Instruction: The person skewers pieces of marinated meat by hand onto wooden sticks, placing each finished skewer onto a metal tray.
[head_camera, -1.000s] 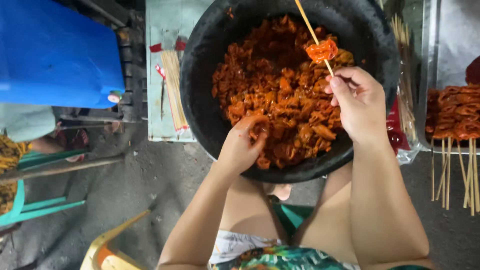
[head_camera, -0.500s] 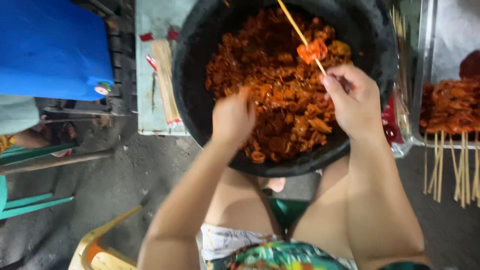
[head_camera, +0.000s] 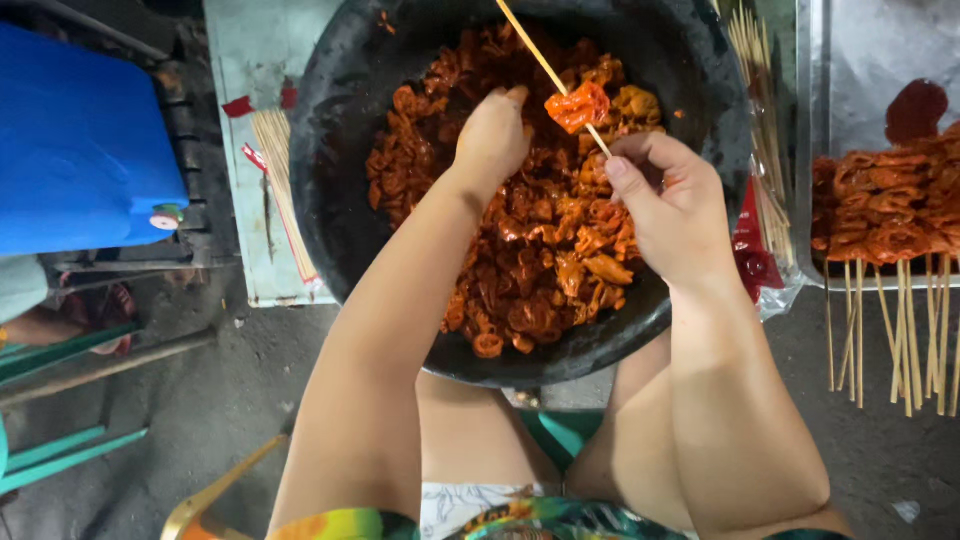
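A large black basin (head_camera: 330, 130) full of orange-red marinated meat pieces (head_camera: 545, 250) rests over my lap. My right hand (head_camera: 675, 210) pinches a thin bamboo skewer (head_camera: 530, 50) that points up and to the left, with one orange piece of meat (head_camera: 577, 105) threaded on it. My left hand (head_camera: 493, 135) reaches into the pile just left of that piece, fingers curled down among the meat. Whether it holds a piece I cannot tell.
A metal tray (head_camera: 860, 50) at the right holds finished meat skewers (head_camera: 885, 215) with sticks hanging over its edge. Loose bamboo sticks (head_camera: 280, 180) lie on a pale board left of the basin. A blue plastic container (head_camera: 80, 140) stands at far left.
My left hand has moved from the near edge of the meat pile up toward the skewered piece. The right hand keeps the skewer in about the same spot.
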